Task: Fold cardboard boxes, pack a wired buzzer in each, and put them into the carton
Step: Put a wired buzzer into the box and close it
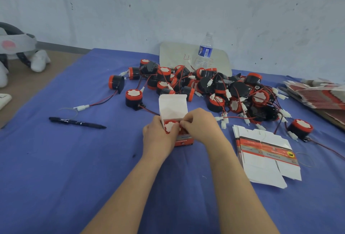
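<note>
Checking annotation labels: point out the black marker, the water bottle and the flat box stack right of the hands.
black marker (77, 122), head view, middle of the barrel.
water bottle (205, 51), head view, blue label.
flat box stack (267, 156), head view, middle of the top blank.

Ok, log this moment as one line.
step: packing | box: upright, lid flap open | buzzer: red top showing in mouth | left hand: grips box | right hand: fingertips at mouth, grip unclear | flat blanks: right of box

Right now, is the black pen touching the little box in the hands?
Apart. The head view shows the pen lying left of the box, with bare blue cloth between them.
</note>
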Demonstrator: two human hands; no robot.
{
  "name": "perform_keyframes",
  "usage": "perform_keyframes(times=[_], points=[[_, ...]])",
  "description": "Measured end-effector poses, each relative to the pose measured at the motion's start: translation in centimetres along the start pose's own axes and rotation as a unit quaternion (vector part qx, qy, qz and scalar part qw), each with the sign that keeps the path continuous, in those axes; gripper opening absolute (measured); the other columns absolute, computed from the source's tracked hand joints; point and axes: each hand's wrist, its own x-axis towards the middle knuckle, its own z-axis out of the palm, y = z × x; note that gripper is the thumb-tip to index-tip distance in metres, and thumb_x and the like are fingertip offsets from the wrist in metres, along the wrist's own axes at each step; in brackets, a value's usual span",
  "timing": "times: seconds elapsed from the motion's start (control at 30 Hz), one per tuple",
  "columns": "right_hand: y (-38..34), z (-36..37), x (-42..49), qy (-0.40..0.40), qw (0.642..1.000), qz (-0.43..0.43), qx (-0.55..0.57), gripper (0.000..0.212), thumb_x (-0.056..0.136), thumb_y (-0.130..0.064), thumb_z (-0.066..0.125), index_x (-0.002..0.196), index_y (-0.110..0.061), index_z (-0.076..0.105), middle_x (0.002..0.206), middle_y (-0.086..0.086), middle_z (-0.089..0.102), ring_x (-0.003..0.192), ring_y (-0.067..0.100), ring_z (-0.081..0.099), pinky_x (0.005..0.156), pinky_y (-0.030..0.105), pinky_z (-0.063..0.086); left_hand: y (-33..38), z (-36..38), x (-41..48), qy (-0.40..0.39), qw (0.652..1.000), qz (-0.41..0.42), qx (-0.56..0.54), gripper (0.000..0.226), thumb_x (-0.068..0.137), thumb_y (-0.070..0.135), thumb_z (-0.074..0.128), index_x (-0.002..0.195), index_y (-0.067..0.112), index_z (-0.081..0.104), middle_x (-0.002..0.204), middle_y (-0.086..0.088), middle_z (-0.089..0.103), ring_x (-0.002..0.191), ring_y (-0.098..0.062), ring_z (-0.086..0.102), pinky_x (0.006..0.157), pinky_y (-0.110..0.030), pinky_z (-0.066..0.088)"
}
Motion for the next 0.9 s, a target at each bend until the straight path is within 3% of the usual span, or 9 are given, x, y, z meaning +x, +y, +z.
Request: perform_keyframes(times=[0.27,0.4,0.43,0.5,0.53,0.6,0.7,0.8,0.9], points=[[-0.2,0.2,0.3,0.004,0.999,0.036,-0.003,0.022,0.091,-0.009,0.05,0.096,0.001,0.068,0.081,0.013,0.062,0.067,0.023,0.048,0.054,0.026,0.039,0.4,-0.2,-0.2,-0.002,1.0,-0.003,-0.001,0.025,0.089,0.037,0.058,0.101,0.027,0.038,0.105,0.003,0.054,0.115,-0.025,0.051,0.091,-0.042,0.051],[-0.4,0.3,0.6,0.025,0.998,0.054,-0.017,0.019,0.091,-0.01,0.053,0.109,-0.005,0.053,0.105,0.015,0.062,0.081,0.025,0.051,0.052,0.027,0.035,0.5,-0.4,-0.3,-0.006,1.0,0.001,-0.004,0.024,0.089,0.036,0.058,0.101,0.026,0.04,0.099,0.006,0.05,0.115,-0.026,0.051,0.091,-0.044,0.05],[-0.2,0.4,0.6,0.032,0.997,0.069,-0.018,0.027,0.092,-0.015,0.056,0.115,-0.006,0.047,0.113,0.016,0.058,0.09,0.028,0.052,0.056,0.029,0.037,0.6,-0.4,-0.4,-0.008,1.0,0.0,-0.007,0.024,0.089,0.036,0.058,0.101,0.026,0.04,0.099,0.006,0.05,0.116,-0.026,0.05,0.092,-0.044,0.05],[0.6,0.7,0.5,0.046,0.992,0.113,-0.024,0.055,0.09,-0.034,0.063,0.13,-0.008,0.036,0.131,0.018,0.046,0.117,0.035,0.046,0.083,0.039,0.044,0.6,-0.5,-0.5,-0.01,1.0,0.001,-0.014,0.023,0.089,0.036,0.058,0.102,0.026,0.041,0.103,0.004,0.052,0.116,-0.025,0.05,0.092,-0.044,0.05],[1.0,0.9,0.4,0.051,0.989,0.136,-0.023,0.07,0.087,-0.043,0.065,0.137,-0.009,0.03,0.139,0.019,0.038,0.127,0.038,0.038,0.097,0.046,0.039,0.6,-0.5,-0.5,-0.011,1.0,0.002,-0.015,0.024,0.089,0.036,0.059,0.104,0.026,0.043,0.105,0.003,0.054,0.116,-0.025,0.05,0.092,-0.043,0.05],[1.5,1.0,0.5,0.045,0.986,0.163,0.002,0.084,0.083,-0.049,0.068,0.143,-0.011,0.022,0.144,0.019,0.034,0.133,0.04,0.032,0.105,0.051,0.033,0.6,-0.4,-0.5,-0.012,1.0,0.001,-0.018,0.027,0.089,0.035,0.059,0.11,0.023,0.048,0.111,0.0,0.058,0.117,-0.024,0.05,0.093,-0.042,0.05],[1.5,1.3,0.9,0.033,0.984,0.165,0.06,0.075,0.083,-0.038,0.069,0.136,-0.005,0.027,0.129,0.015,0.052,0.118,0.035,0.05,0.091,0.043,0.045,0.5,-0.3,-0.6,-0.002,1.0,0.01,-0.002,0.034,0.089,0.036,0.06,0.119,0.021,0.052,0.118,-0.002,0.055,0.118,-0.024,0.048,0.096,-0.039,0.048],[1.2,1.5,0.7,0.053,0.986,0.157,0.032,0.062,0.085,-0.033,0.067,0.128,-0.006,0.032,0.121,0.015,0.056,0.111,0.033,0.054,0.084,0.04,0.044,0.4,-0.2,-0.7,0.045,0.996,0.015,0.077,0.046,0.087,0.044,0.059,0.125,0.019,0.052,0.129,-0.004,0.04,0.121,-0.023,0.04,0.097,-0.034,0.04],[0.8,1.4,0.6,0.064,0.989,0.134,0.008,0.049,0.088,-0.025,0.063,0.123,-0.006,0.035,0.103,0.01,0.057,0.091,0.029,0.057,0.07,0.036,0.047,0.5,0.1,-0.6,0.036,0.994,0.023,0.097,0.054,0.082,0.056,0.058,0.121,0.019,0.054,0.12,-0.003,0.049,0.115,-0.023,0.045,0.093,-0.032,0.037]])
